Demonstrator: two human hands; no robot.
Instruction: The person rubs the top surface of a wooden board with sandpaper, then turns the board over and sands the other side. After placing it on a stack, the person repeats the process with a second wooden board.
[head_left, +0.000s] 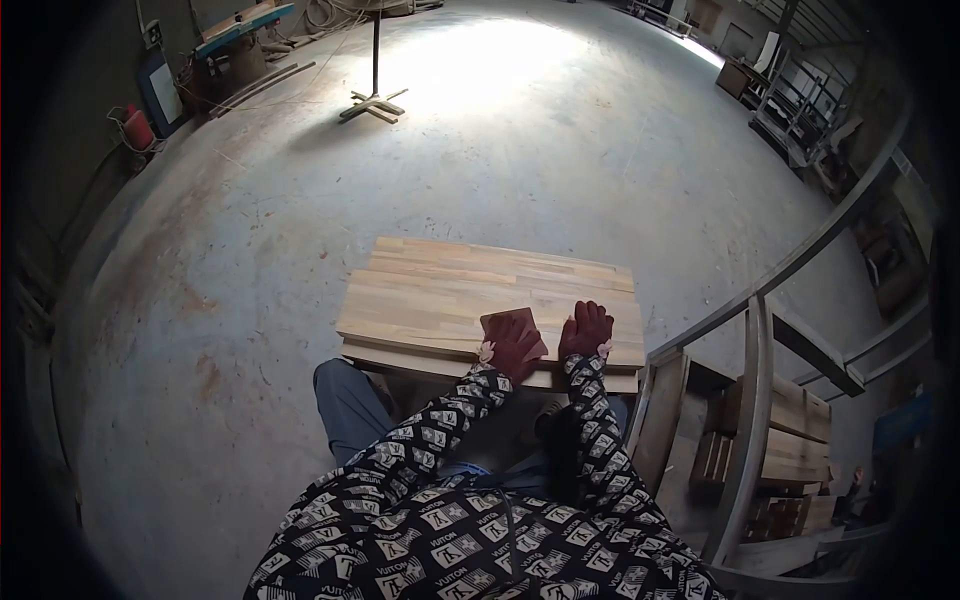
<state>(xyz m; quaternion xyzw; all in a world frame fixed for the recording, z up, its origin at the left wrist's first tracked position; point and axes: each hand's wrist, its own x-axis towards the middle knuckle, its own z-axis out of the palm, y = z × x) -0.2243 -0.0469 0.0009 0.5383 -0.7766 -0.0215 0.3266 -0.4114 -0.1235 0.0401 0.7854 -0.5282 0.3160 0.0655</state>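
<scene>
My left hand (512, 347), in a dark red glove, lies over a reddish-brown sheet (497, 325) that looks like sandpaper, pressing it on the near part of a wooden panel. Parts of the sheet stick out past the fingers. My right hand (587, 330), gloved the same way, rests flat near the panel's right end, fingers pointing forward, with nothing visible in it. The light striped panel (450, 285) lies across in front of my legs, on top of another board (400, 359) whose near edge shows.
At the right a metal frame rack (756, 400) holds stacked wooden pieces (795, 435). Farther off stand a post on a crossed wooden base (373, 106), a red cylinder (138, 128) by the left wall, and metal racks (790, 115) at the back right.
</scene>
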